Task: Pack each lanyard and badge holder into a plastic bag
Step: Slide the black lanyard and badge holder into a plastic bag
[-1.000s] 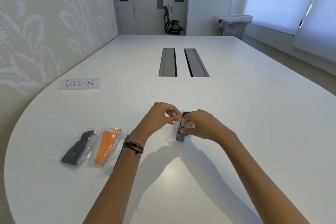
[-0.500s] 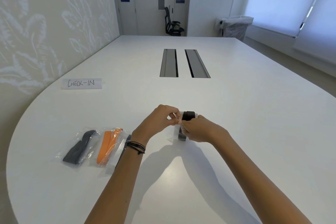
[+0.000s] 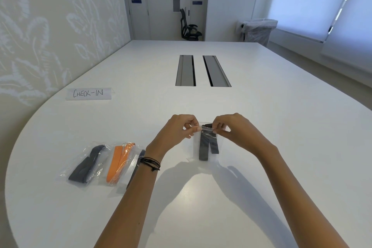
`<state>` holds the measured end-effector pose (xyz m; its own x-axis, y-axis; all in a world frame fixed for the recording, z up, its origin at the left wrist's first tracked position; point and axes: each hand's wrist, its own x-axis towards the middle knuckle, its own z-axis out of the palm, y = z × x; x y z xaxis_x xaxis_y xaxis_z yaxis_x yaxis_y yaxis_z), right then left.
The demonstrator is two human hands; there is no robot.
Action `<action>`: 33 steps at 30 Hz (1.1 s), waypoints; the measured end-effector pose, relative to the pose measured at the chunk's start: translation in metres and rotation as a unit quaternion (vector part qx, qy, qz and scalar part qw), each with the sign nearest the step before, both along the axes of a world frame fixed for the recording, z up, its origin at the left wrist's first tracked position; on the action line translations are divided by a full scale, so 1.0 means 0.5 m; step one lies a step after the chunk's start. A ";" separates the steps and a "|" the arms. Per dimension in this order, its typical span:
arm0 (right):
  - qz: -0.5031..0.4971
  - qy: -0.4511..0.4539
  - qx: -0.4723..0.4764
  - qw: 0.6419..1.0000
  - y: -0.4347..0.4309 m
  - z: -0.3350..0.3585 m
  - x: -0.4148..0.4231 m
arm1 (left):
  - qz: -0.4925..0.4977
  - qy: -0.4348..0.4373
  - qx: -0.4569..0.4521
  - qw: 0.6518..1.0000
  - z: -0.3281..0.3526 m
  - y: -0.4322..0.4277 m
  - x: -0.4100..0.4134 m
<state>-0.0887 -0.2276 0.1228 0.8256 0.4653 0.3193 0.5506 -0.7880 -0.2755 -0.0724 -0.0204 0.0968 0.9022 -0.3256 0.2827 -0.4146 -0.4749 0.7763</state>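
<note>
A clear plastic bag (image 3: 196, 147) hangs just above the white table (image 3: 281, 147), with a folded dark grey lanyard (image 3: 207, 146) inside it. My left hand (image 3: 181, 129) pinches the bag's top edge at its left corner. My right hand (image 3: 233, 129) pinches the same edge at its right corner. To the left lie three packed bags: one with a dark grey lanyard (image 3: 86, 165), one with an orange lanyard (image 3: 118, 161), and one with a dark lanyard (image 3: 136, 165) partly hidden behind my left wrist.
A paper sign reading CHECK-IN (image 3: 88, 93) lies at the table's left edge. Two cable slots (image 3: 201, 70) are set into the table's middle. An office chair (image 3: 189, 26) and a lined bin (image 3: 259, 30) stand beyond the far end.
My hands have moved apart along the bag's top edge. The right hand no longer covers the bag, so the lanyard inside now shows. The bag hangs upright.
</note>
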 end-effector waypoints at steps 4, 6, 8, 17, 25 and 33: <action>-0.011 -0.020 0.038 0.999 -0.014 -0.014 0.007 | 0.011 -0.003 -0.003 1.000 0.000 -0.002 -0.001; -0.014 -0.015 0.056 0.998 -0.019 -0.025 0.013 | 0.016 -0.010 0.002 1.000 -0.001 -0.003 -0.002; -0.009 0.013 0.084 0.996 -0.022 -0.028 0.016 | 0.018 -0.020 0.005 1.000 -0.001 -0.004 -0.002; -0.050 0.080 0.162 0.982 -0.028 -0.021 0.017 | 0.081 -0.072 0.020 0.994 -0.003 -0.003 -0.002; -0.035 0.074 0.069 0.994 -0.021 -0.035 0.023 | 0.061 -0.067 -0.005 0.996 -0.001 -0.012 -0.004; 0.001 0.071 0.082 0.994 -0.018 -0.049 0.023 | 0.040 -0.057 0.040 0.997 -0.004 -0.012 0.005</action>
<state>-0.0771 -0.2366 0.0982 0.8666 0.4187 0.2716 0.4991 -0.7252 -0.4744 -0.0698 -0.0266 0.0945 0.8895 -0.2789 0.3619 -0.4566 -0.5684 0.6844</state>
